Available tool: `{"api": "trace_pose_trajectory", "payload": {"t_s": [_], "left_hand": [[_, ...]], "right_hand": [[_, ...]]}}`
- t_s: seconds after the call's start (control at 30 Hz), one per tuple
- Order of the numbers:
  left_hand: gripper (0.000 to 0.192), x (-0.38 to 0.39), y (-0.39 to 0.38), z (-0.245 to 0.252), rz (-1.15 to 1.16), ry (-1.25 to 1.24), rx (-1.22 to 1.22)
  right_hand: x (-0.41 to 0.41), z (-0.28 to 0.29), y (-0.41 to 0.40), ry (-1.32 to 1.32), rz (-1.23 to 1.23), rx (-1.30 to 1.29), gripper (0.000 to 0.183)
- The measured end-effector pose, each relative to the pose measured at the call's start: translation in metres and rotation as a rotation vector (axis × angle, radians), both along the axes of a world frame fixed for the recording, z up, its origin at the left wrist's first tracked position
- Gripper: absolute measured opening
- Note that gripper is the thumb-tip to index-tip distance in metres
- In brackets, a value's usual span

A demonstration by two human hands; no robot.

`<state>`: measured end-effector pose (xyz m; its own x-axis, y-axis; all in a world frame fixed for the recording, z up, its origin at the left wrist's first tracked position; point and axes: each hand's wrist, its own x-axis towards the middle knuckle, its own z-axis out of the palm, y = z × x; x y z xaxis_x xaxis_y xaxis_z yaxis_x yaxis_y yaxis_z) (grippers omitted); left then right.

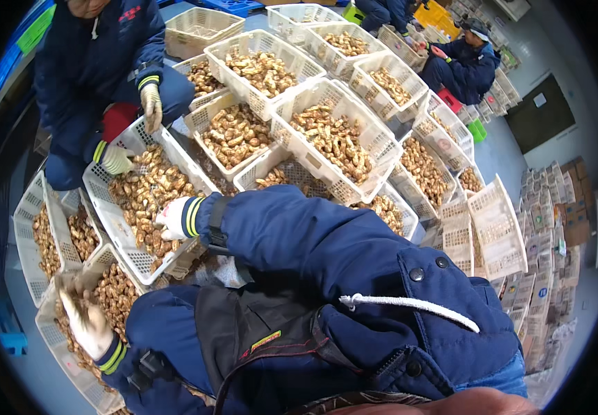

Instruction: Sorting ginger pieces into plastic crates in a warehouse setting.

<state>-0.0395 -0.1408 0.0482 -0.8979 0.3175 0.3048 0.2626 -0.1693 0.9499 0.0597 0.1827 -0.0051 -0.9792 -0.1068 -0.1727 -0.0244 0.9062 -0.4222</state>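
My right hand [172,219], in a white glove, reaches over the near edge of a white perforated plastic crate [198,171]. Its fingers touch or hover just above a heap of stubby brown-and-cream mushrooms [148,192]; whether they pinch one is hidden. Blurred by motion, my left hand [89,316], also gloved in white, is over another white crate [65,358] at lower left, which holds similar mushrooms [115,293]. The blur hides whether anything is in its fingers. Across the first crate, a co-worker's striped gloved hand [117,158] rests at the mushrooms, and the other glove [151,106] hangs over the rim.
Several filled crates [338,142] are stacked and overlapped beyond my right arm. Two more crates [45,244] stand at far left. A seated co-worker [459,62] and another person [387,15] are at the back. Stacked crates [537,249] line the right side.
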Motion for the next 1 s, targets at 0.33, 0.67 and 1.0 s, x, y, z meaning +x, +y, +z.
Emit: {"api": "trace_pose_trajectory", "payload": {"t_s": [0.33, 0.67, 1.0], "left_hand": [[0.048, -0.023, 0.103, -0.044, -0.238, -0.779, 0.202], [0.046, -0.033, 0.123, -0.011, -0.118, -0.739, 0.362], [0.034, -0.032, 0.107, -0.015, -0.114, -0.713, 0.346]], "right_hand": [[-0.012, 0.001, 0.01, -0.058, 0.101, -0.119, 0.044], [-0.039, -0.034, 0.06, -0.143, -0.003, 0.157, 0.029], [-0.091, -0.111, 0.034, -0.512, 0.03, 0.497, 0.041]]}}
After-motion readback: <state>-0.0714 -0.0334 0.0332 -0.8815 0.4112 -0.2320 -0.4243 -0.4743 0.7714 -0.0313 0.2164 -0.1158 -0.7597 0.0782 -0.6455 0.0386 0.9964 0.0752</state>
